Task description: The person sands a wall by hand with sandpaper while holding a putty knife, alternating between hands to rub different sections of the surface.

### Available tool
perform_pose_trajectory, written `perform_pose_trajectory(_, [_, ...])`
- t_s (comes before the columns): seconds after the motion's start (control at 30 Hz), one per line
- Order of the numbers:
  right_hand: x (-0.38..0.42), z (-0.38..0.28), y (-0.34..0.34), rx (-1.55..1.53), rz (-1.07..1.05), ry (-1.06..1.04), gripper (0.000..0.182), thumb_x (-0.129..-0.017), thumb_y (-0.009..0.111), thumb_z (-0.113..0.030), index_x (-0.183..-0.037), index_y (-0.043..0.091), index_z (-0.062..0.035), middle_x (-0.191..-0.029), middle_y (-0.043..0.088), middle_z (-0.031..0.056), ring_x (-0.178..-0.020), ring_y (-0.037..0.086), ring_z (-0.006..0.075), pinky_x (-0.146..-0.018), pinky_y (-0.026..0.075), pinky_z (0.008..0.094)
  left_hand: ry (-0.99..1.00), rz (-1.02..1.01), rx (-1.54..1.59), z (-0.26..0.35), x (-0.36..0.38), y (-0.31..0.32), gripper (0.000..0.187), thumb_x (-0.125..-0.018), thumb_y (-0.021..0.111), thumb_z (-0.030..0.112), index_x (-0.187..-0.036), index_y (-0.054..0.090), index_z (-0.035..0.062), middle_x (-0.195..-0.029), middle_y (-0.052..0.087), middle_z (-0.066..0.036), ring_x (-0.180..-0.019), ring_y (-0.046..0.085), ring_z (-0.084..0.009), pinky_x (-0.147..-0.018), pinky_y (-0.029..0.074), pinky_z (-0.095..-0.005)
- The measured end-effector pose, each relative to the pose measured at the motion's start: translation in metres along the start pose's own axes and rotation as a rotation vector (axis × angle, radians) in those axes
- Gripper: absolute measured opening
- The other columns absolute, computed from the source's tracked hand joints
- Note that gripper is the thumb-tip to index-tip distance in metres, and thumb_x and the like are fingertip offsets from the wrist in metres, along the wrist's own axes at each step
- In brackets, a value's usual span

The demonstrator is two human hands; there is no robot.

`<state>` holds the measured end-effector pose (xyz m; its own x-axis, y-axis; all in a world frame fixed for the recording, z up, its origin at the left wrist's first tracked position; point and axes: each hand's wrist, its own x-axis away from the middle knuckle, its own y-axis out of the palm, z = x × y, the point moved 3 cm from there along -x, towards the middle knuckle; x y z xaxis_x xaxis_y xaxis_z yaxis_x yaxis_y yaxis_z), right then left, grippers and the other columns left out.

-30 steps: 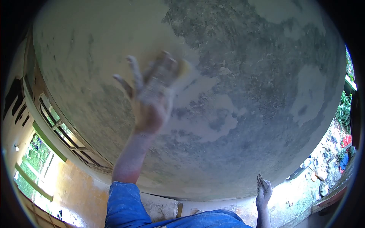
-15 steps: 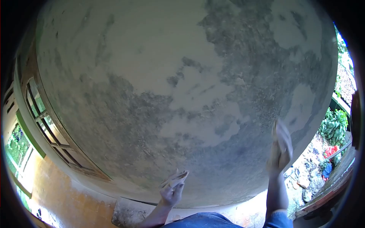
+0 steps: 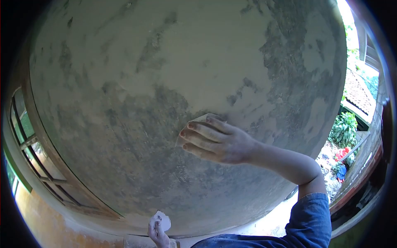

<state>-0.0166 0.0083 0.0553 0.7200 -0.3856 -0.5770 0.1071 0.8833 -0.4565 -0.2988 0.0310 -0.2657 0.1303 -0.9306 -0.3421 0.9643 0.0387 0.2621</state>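
Grey plaster wall fills most of the view, curved by the lens. Smooth pale coat across the upper middle; darker, rough mottling below it and along the right, with some pale patches mixed in.

Next in size: wooden window frame with crossbars, along the left edge. Yellow-orange wall at lower left, stained and uneven.

Person's right arm comes in from lower right, blue sleeve ending near the elbow, elbow bent, forearm running left across the wall.

Right hand is near mid-view, back of hand facing the camera. Fingers stretched out and slightly spread over a thin pale sheet, holding it up against the mottled part of the wall, just under the smooth coat. Thumb hidden; can't tell its grip from beneath.

Outside, far right: tiled roof, and below it a leafy plant.

Left hand is low, left of centre, well apart from the right. Fingers curled closed, pinching a white piece with a ragged edge and dark marks; it sticks up above the fingertips.

Smallest: red item below the plant, blue item just under that. Both too small to identify.
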Motion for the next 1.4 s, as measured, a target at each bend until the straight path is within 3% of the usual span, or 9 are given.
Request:
perform_pose_trajectory(0.23, [-0.014,0.100,-0.062,0.517,0.488,0.446,0.039,-0.083,0.060,-0.007,-0.121,0.056,-0.0135,-0.116,0.061,0.0050,-0.114,0.054,0.0239,-0.096,0.047,0.0332,-0.033,-0.034,0.027,-0.006,-0.035,-0.035,0.029,-0.092,0.053,0.022,-0.107,0.056,-0.0022,-0.096,0.064,-0.012,-0.082,0.064,-0.0211,-0.072,0.054,-0.0337])
perform_pose_trajectory(0.5, [-0.016,0.085,-0.044,0.344,0.158,0.268,0.034,-0.089,0.053,-0.010,-0.123,0.049,-0.0090,-0.132,0.049,0.0072,-0.124,0.045,0.0235,-0.103,0.041,0.0334,0.040,-0.201,0.121,0.015,-0.087,-0.050,0.029,-0.089,0.057,0.024,-0.100,0.059,-0.0032,-0.086,0.065,-0.011,-0.075,0.064,-0.0200,-0.066,0.054,-0.0325])
perform_pose_trajectory(0.77, [-0.057,0.042,-0.024,-0.250,-0.059,0.929,0.033,-0.091,0.052,-0.016,-0.124,0.049,-0.0136,-0.139,0.042,0.0074,-0.128,0.040,0.0227,-0.104,0.039,0.0377,-0.023,-0.346,0.000,0.004,-0.121,-0.061,0.032,-0.083,0.067,0.026,-0.103,0.065,0.0011,-0.099,0.066,-0.008,-0.088,0.063,-0.0193,-0.076,0.051,-0.0326])
perform_pose_trajectory(0.83, [-0.041,0.103,-0.041,-0.667,0.375,0.616,0.033,-0.093,0.050,-0.023,-0.125,0.049,-0.0143,-0.138,0.043,0.0086,-0.127,0.041,0.0243,-0.104,0.039,0.0382,0.008,-0.358,0.073,0.009,-0.129,-0.054,0.030,-0.086,0.063,0.025,-0.101,0.062,-0.0013,-0.093,0.065,-0.009,-0.082,0.063,-0.0194,-0.071,0.052,-0.0323])
perform_pose_trajectory(0.93, [-0.044,0.109,-0.055,0.102,0.413,0.911,0.038,-0.095,0.045,-0.025,-0.131,0.045,-0.0123,-0.139,0.040,0.0103,-0.129,0.038,0.0250,-0.108,0.032,0.0399,0.022,-0.373,0.088,0.002,-0.133,-0.059,0.029,-0.088,0.059,0.023,-0.099,0.060,-0.0036,-0.087,0.065,-0.010,-0.076,0.064,-0.0190,-0.067,0.052,-0.0316])
perform_pose_trajectory(1.03, [-0.080,0.013,-0.016,0.421,0.261,0.145,0.035,-0.095,0.046,-0.024,-0.128,0.048,-0.0111,-0.136,0.045,0.0093,-0.128,0.041,0.0235,-0.108,0.033,0.0372,-0.020,-0.361,0.010,-0.048,-0.151,-0.072,0.029,-0.086,0.062,0.024,-0.100,0.063,-0.0016,-0.092,0.065,-0.009,-0.081,0.063,-0.0187,-0.071,0.051,-0.0319])
perform_pose_trajectory(1.1, [-0.091,-0.010,-0.040,-0.106,0.175,0.849,0.032,-0.091,0.051,-0.012,-0.123,0.054,-0.0127,-0.124,0.056,0.0058,-0.121,0.049,0.0209,-0.105,0.037,0.0340,-0.064,-0.345,-0.015,-0.063,-0.156,-0.072,0.031,-0.084,0.066,0.026,-0.101,0.065,0.0004,-0.096,0.066,-0.008,-0.086,0.062,-0.0189,-0.073,0.051,-0.0327])
perform_pose_trajectory(1.17, [-0.057,0.098,-0.036,-0.635,0.362,0.491,0.035,-0.089,0.052,-0.009,-0.123,0.054,-0.0164,-0.126,0.055,0.0040,-0.122,0.048,0.0201,-0.104,0.039,0.0346,-0.119,-0.337,-0.033,-0.056,-0.155,-0.071,0.031,-0.084,0.065,0.026,-0.101,0.065,0.0002,-0.095,0.066,-0.008,-0.085,0.062,-0.0188,-0.072,0.051,-0.0331])
perform_pose_trajectory(1.4, [-0.083,0.029,-0.020,0.425,0.239,0.162,0.036,-0.085,0.049,0.003,-0.115,0.059,-0.0135,-0.125,0.056,0.0054,-0.119,0.051,0.0208,-0.103,0.041,0.0331,-0.100,-0.416,0.055,-0.014,-0.152,-0.053,0.029,-0.085,0.064,0.024,-0.101,0.065,0.0002,-0.095,0.066,-0.007,-0.085,0.062,-0.0187,-0.072,0.051,-0.0331])
